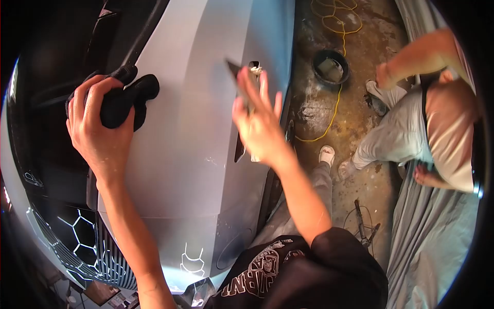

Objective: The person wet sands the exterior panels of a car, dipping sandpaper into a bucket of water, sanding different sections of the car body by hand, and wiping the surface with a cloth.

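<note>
Left hand (98, 131): fingers curled round a bunched black cloth (149, 87), thumb on the side nearer the grey car panel (180, 134). Cloth sits where the dark car glass (56, 149) meets the panel, with folds bulging past the fingers.

Handling, judged by eye: cloth probably light, soft and limp, hard to break. Best hold is likely a whole-hand bunch, as here, with loose folds tucked under the palm. Whether it is damp cannot be told.

Right hand (260, 131): over the panel beside a dark slot (240, 151); fingers extended and slightly spread, motion-blurred. A dark flat piece (231, 67) shows along the thumb side, its pointed end beyond the fingers. Whether it is gripped or merely lies behind them cannot be told. Piece looks thin and light, perhaps stiff; a hold along its broad face seems safer than at the point. Panel appears hard and smooth, likely slippery if wet.

Nearby floor: black bucket (315, 72), yellow cord (339, 108). A co-worker (447, 129) is low down, well apart from both hands.
</note>
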`<state>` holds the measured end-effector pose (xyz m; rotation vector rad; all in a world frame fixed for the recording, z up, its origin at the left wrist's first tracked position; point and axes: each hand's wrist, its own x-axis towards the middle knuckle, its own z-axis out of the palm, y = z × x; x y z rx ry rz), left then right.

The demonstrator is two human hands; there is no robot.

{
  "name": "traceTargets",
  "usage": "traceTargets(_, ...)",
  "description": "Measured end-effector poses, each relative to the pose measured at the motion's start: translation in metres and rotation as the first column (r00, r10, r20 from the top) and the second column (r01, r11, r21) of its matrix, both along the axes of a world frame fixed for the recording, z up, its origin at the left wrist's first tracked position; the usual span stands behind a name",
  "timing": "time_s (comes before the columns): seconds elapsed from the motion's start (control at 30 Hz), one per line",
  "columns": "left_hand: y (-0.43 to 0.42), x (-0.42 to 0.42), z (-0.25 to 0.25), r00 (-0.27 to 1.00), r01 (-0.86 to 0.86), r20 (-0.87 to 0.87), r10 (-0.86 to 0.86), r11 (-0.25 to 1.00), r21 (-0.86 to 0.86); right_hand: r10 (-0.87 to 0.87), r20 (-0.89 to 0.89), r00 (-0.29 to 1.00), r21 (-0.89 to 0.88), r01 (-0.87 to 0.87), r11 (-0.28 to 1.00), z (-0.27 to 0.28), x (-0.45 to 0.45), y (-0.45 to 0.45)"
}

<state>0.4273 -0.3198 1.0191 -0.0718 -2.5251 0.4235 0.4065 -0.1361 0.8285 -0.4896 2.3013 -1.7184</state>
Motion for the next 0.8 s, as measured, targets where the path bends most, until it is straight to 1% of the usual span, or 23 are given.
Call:
traceTargets(0.03,0.002,-0.001,0.0,1.0,-0.009,0.003,0.009,1.0,0.005,-0.044,-0.004,0.999,0.002,0.044,0.999,-0.003,-0.026,-0.004)
traceTargets(0.07,0.004,-0.001,0.0,1.0,-0.014,0.004,0.014,1.0,0.012,-0.078,0.054,0.996,-0.019,0.079,0.997,-0.004,-0.049,-0.008)
traceTargets(0.1,0.003,0.0,0.0,1.0,-0.011,0.005,0.011,1.0,0.011,-0.08,0.051,0.996,-0.035,0.081,0.996,-0.004,-0.052,-0.009)
traceTargets(0.17,-0.001,0.0,-0.001,1.0,0.011,-0.006,-0.011,1.0,0.008,-0.026,0.011,1.0,-0.021,0.026,0.999,-0.001,-0.017,-0.004)
traceTargets(0.2,-0.002,0.001,-0.001,1.0,0.013,-0.005,-0.013,1.0,0.009,0.015,-0.006,1.0,0.024,-0.014,1.0,0.008,0.009,0.002)
traceTargets(0.23,-0.002,0.002,-0.001,1.0,0.012,-0.004,-0.012,1.0,0.01,0.041,0.01,0.999,0.007,-0.041,0.999,0.007,0.019,0.0)
traceTargets(0.3,-0.001,0.002,-0.002,1.0,0.007,0.003,-0.007,1.0,0.008,-0.045,-0.037,0.998,0.015,0.046,0.999,0.0,-0.007,-0.007)
traceTargets(0.33,0.001,0.002,-0.001,1.0,-0.001,0.012,0.001,1.0,0.012,-0.091,-0.023,0.996,0.005,0.091,0.996,-0.006,-0.032,-0.011)
traceTargets(0.37,0.003,0.002,0.0,1.0,-0.005,0.014,0.005,1.0,0.016,-0.116,0.058,0.991,-0.042,0.119,0.992,-0.004,-0.048,-0.011)
traceTargets(0.43,0.0,0.002,0.001,1.0,0.002,0.023,-0.002,1.0,0.008,-0.102,0.014,0.995,-0.016,0.102,0.995,0.0,-0.03,-0.011)
traceTargets(0.47,-0.002,0.003,0.001,0.999,-0.012,0.044,0.012,1.0,0.0,-0.051,0.02,0.998,-0.021,0.052,0.998,0.008,-0.004,-0.005)
traceTargets(0.5,-0.003,0.003,0.001,0.999,-0.003,0.037,0.003,1.0,0.004,0.025,-0.006,1.0,0.011,-0.025,1.0,0.014,0.014,-0.001)
traceTargets(0.57,-0.004,0.004,0.0,0.999,-0.011,0.049,0.011,1.0,-0.005,-0.022,0.035,0.999,-0.022,0.023,0.999,0.008,-0.001,-0.003)
traceTargets(0.63,-0.001,0.007,0.001,0.998,-0.016,0.065,0.016,1.0,-0.002,-0.122,0.083,0.989,-0.003,0.123,0.992,-0.003,-0.047,-0.01)
traceTargets(0.67,0.001,0.005,0.002,0.998,-0.011,0.06,0.011,1.0,0.003,-0.141,0.079,0.987,0.016,0.14,0.99,-0.004,-0.05,-0.015)
traceTargets(0.7,0.001,0.002,0.003,0.999,0.005,0.048,-0.005,1.0,0.001,-0.11,0.046,0.993,0.027,0.109,0.994,0.003,-0.039,-0.013)
traceTargets(0.73,-0.001,0.003,0.001,0.999,0.001,0.044,-0.001,1.0,0.002,-0.077,0.02,0.997,0.003,0.076,0.997,0.01,-0.016,-0.01)
traceTargets(0.8,-0.001,0.006,-0.001,0.999,-0.023,0.049,0.023,1.0,0.004,-0.023,-0.009,1.0,-0.009,0.023,1.0,0.008,0.001,-0.01)
